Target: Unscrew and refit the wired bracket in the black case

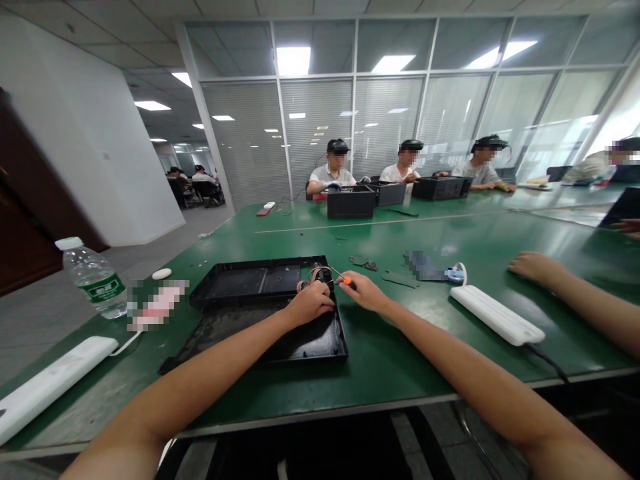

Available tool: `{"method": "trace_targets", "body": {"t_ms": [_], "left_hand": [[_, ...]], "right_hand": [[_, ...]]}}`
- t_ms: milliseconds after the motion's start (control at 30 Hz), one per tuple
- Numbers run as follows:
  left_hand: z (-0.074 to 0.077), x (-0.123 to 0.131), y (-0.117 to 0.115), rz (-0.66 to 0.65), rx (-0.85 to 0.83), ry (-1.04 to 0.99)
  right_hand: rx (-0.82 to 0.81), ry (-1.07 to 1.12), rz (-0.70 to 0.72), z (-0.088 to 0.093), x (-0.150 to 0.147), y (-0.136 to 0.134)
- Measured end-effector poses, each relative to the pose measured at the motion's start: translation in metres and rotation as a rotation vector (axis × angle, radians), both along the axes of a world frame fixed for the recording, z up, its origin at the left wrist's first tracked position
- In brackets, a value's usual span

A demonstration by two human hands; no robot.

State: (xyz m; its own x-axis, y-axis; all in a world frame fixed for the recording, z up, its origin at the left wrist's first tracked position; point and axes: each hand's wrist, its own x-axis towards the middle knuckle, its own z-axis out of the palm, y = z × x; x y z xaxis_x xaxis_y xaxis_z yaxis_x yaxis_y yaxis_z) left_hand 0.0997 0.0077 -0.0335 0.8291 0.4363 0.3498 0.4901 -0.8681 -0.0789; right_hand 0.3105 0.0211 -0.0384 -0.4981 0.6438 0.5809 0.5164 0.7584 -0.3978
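In front of me a black plastic case [295, 347] lies opened out, its two shallow halves side by side. A bundle of thin coloured wires [320, 273] sits at the right end of the far half. My left hand [311, 303] is closed beside the wires, over the case; its fingertips and what they grip are hidden. My right hand [364, 293] is closed around a screwdriver [349, 283] with an orange and black handle. The screwdriver's thin shaft points up and left toward the wires, but I cannot tell whether its tip touches anything.
White power strips lie left [60, 380] and right [495, 315]. A water bottle [97, 283] stands at the left edge. Dark scraps [364, 262] lie beyond the case. Another person's arm [565, 287] rests at the right. Across the table, people work at black boxes [350, 203].
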Motion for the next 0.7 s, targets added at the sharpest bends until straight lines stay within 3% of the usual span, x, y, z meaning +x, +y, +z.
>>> {"method": "trace_targets", "body": {"t_ms": [200, 367, 700], "left_hand": [[0.008, -0.003, -0.010, -0.032, 0.144, 0.060], [0.017, -0.007, -0.007, 0.025, 0.116, -0.030], [0.007, -0.001, -0.003, 0.012, 0.171, 0.014]], "right_hand": [[0.016, 0.023, -0.041, 0.004, 0.008, 0.000], [0.017, 0.017, -0.054, 0.005, 0.011, 0.001], [0.013, 0.015, -0.083, 0.007, 0.014, 0.002]]}}
